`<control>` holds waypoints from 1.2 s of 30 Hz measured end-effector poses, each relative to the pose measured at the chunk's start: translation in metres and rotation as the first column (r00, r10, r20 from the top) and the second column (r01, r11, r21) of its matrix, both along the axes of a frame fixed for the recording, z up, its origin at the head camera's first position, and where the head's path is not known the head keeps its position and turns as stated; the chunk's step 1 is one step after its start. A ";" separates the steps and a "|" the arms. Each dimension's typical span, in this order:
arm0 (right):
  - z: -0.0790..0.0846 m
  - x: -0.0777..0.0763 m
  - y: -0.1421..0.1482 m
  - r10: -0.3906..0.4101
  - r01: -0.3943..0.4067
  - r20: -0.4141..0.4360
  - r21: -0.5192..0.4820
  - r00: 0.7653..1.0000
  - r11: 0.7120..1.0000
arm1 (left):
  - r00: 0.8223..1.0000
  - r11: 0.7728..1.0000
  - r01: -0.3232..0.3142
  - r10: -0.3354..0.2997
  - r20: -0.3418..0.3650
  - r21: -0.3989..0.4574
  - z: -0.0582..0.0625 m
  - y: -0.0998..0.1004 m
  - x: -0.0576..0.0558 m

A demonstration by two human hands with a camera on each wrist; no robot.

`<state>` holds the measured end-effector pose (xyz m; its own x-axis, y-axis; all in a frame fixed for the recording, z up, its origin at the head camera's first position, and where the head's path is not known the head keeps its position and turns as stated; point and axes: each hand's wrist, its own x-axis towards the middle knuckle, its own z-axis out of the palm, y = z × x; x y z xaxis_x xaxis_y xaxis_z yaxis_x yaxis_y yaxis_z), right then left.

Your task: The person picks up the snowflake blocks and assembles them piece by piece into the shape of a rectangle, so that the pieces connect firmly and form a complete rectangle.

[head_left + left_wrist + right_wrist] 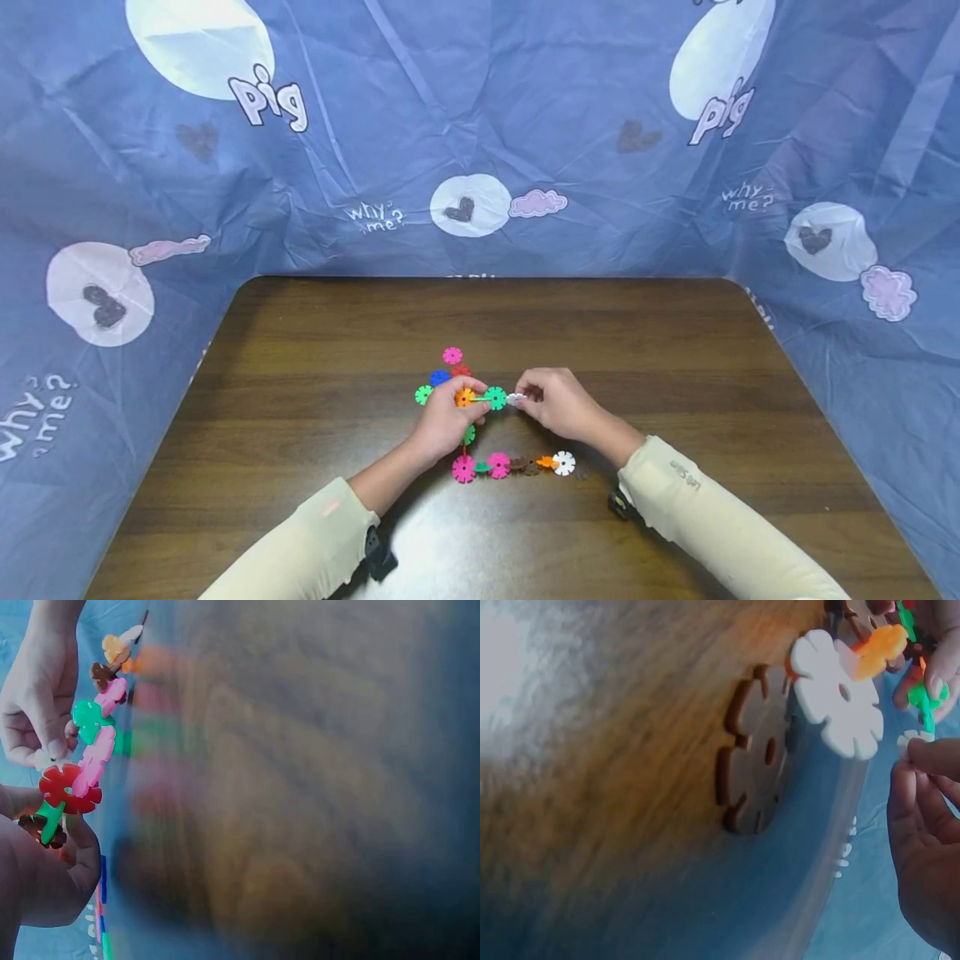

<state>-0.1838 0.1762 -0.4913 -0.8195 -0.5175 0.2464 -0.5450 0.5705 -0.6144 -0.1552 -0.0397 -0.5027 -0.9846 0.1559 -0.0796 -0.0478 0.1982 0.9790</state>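
A chain of notched, flower-shaped interlocking plastic discs is in front of me. My left hand [444, 418] pinches its upper branch, thumb and fingers around the orange disc [465, 397] and a green disc [495, 398]. Between the thumb and fingertips of my right hand [561, 403] is a small white disc [514, 399], right at the green disc's outer edge. In the right wrist view this white disc [912, 739] is partly hidden by the fingers. Below my left hand, a red disc [69, 789] joins the pink disc [96, 760] at the corner of the lower row.
The lower row runs right through pink [498, 465], brown and orange discs to a larger white disc [564, 463] and a dark brown disc [757, 750]. Blue [439, 378], green [423, 395] and pink [452, 356] discs lie beyond my left hand. A patterned blue cloth [480, 125] surrounds the wooden table [630, 325].
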 end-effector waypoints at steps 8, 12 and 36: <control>0.000 0.002 0.000 0.002 -0.005 -0.105 -0.025 0.994 1.000 | 0.995 0.998 0.053 -0.056 -0.080 -0.039 0.001 -0.003 0.000; 0.000 0.000 -0.001 0.000 -0.005 -0.114 -0.052 0.993 0.999 | 0.996 0.998 0.053 -0.055 -0.075 -0.029 0.003 -0.003 -0.002; 0.010 -0.001 0.012 0.101 -0.097 -0.075 0.050 0.992 0.994 | 0.998 0.991 0.039 -0.044 0.043 0.125 -0.003 0.001 -0.003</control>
